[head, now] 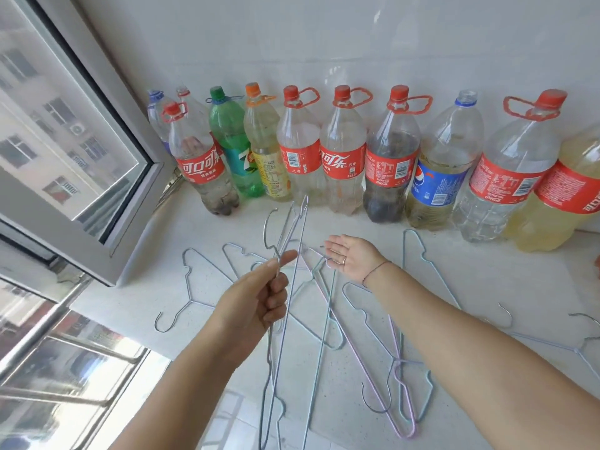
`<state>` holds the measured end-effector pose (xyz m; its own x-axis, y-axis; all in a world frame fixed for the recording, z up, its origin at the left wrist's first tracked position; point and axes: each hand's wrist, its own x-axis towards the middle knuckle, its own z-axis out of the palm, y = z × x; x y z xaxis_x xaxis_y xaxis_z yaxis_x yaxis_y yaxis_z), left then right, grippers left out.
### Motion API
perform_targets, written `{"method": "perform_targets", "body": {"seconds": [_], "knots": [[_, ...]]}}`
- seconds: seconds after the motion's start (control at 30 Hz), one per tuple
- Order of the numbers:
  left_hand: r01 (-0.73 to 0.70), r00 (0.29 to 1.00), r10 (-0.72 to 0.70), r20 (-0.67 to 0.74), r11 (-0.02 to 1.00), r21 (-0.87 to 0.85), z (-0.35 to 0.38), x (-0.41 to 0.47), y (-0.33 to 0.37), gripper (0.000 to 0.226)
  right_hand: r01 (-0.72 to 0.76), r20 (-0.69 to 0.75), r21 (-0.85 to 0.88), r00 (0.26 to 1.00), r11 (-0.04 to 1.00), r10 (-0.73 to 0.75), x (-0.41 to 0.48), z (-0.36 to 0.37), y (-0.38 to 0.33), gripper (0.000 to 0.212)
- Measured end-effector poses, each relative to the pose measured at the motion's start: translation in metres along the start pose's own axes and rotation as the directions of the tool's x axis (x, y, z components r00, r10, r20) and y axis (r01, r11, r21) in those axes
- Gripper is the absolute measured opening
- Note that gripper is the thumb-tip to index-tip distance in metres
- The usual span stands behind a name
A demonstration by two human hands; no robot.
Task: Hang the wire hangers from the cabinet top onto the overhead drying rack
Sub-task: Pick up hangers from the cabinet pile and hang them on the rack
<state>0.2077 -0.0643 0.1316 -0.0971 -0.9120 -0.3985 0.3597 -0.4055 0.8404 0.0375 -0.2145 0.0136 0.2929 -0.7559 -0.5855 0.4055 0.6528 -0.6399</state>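
Note:
My left hand [259,298] grips a small bunch of thin grey wire hangers [293,241] near their hooks; they stand up from my fist and their long sides hang down toward the bottom edge. My right hand [352,256] lies flat, fingers straight, on the white cabinet top [480,274], fingertips touching a hook of a hanger lying there. Several more wire hangers lie scattered on the top: a blue-grey one [191,287] at the left, a pink one [373,378] in the middle, others [431,267] to the right. The overhead drying rack is out of view.
A row of several large plastic soda bottles [341,157] lines the white tiled wall at the back of the cabinet top. An open window sash [97,164] juts in at the left, with a metal railing [48,339] below it.

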Motion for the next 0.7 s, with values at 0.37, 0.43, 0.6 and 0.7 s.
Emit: {"method": "perform_targets", "body": {"seconds": [0.37,0.43,0.6,0.7], "knots": [[-0.090,0.991,0.081,-0.108,0.993,-0.073,-0.035,-0.010,0.032,0.031,0.068,0.177,-0.209,0.984,0.976,-0.031,0.039,0.113,0.023,0.050],[-0.100,0.988,0.088,-0.127,0.991,-0.092,-0.039,-0.008,0.034,0.031,0.077,0.158,-0.270,0.987,0.960,-0.035,0.046,0.118,0.023,0.049],[-0.075,0.991,0.058,-0.119,0.987,-0.145,-0.047,-0.004,0.038,0.032,0.120,0.017,-0.322,0.992,0.939,-0.121,0.063,0.127,0.025,0.054],[-0.057,0.993,0.041,-0.110,0.988,-0.147,-0.049,-0.004,0.038,0.032,0.096,0.028,-0.298,0.995,0.950,-0.092,0.072,0.133,0.027,0.054]]}}
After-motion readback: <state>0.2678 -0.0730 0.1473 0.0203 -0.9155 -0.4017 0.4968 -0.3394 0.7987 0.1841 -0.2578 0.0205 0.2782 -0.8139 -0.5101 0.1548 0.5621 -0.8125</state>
